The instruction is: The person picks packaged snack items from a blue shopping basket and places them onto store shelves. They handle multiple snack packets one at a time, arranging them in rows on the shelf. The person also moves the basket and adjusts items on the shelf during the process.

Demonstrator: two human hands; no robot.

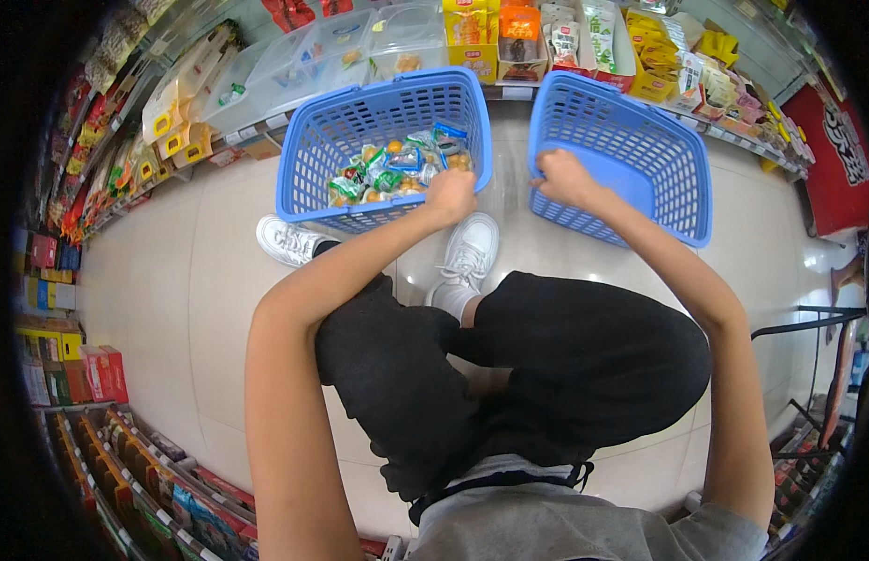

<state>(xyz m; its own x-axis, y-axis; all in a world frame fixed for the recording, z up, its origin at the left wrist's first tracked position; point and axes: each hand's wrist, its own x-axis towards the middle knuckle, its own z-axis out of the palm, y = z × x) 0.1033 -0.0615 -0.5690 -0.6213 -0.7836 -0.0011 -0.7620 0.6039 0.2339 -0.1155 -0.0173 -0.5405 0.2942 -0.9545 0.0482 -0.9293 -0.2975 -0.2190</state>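
Observation:
My left hand (452, 197) is closed over the near rim of the left blue plastic basket (302, 140), close to its right corner; the fingertips are hidden. Inside that basket lies a pile of small wrapped snacks (399, 165) in clear, green and blue wrappers, some with round orange-brown pieces. My right hand (565, 179) grips the left rim of a second blue plastic basket (658, 196), thumb towards the gap between the baskets. Its visible floor is bare. Both baskets stand on the tiles before me, a narrow gap apart.
Clear plastic bins (322, 52) and open boxes of packaged snacks (522, 42) line the low shelf behind the baskets. My white shoes (469, 245) are close to the left basket. Shelves of goods (154, 484) rise at lower left; a black metal frame (806, 326) stands at right.

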